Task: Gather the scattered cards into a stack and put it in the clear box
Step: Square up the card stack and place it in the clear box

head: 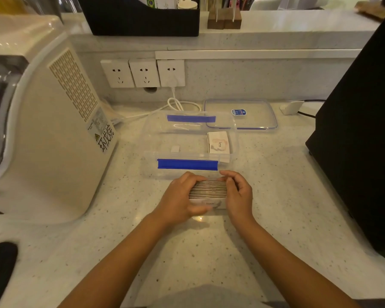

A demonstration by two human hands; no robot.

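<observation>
A stack of cards point(208, 189) stands on edge on the counter just in front of the clear box point(149, 138). My left hand point(178, 201) presses its left end and my right hand point(238, 194) presses its right end, so both hands grip the stack. The front card shows the word "love". The clear box has blue clips on its near and far walls and is open. Inside it, at the right end, lies a smaller pile of cards point(218, 143) with a "love" card on top. A small white piece point(175, 149) also lies on the box floor.
The clear lid point(260, 114) lies behind the box to the right. A large cream appliance point(53, 130) fills the left side. A black device point(360, 141) stands on the right. A white cable point(178, 103) runs from the wall sockets point(142, 73) behind the box.
</observation>
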